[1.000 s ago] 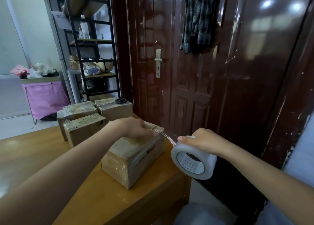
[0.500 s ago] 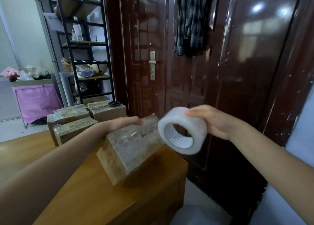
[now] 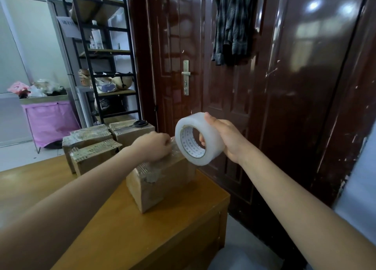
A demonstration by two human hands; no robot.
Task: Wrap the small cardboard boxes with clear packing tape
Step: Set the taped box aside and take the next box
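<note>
A small cardboard box (image 3: 162,183), partly covered in clear tape, stands on the wooden table (image 3: 126,229) near its right edge. My left hand (image 3: 153,146) grips the box's top far end, fingers curled over it. My right hand (image 3: 225,138) holds a roll of clear packing tape (image 3: 198,138) just above the box's right end, thumb on the outside and fingers through the core. The roll hides the box's far right corner.
Three more taped cardboard boxes (image 3: 91,147) stand grouped at the table's back, with black scissors (image 3: 140,123) on the rear one. A dark red door (image 3: 223,76) is close behind the table. A black shelf rack (image 3: 101,55) and pink hamper (image 3: 48,119) stand left.
The roll went from below the table edge up over the box's right end. The box was tipped up half a second ago and now sits flatter on the table.
</note>
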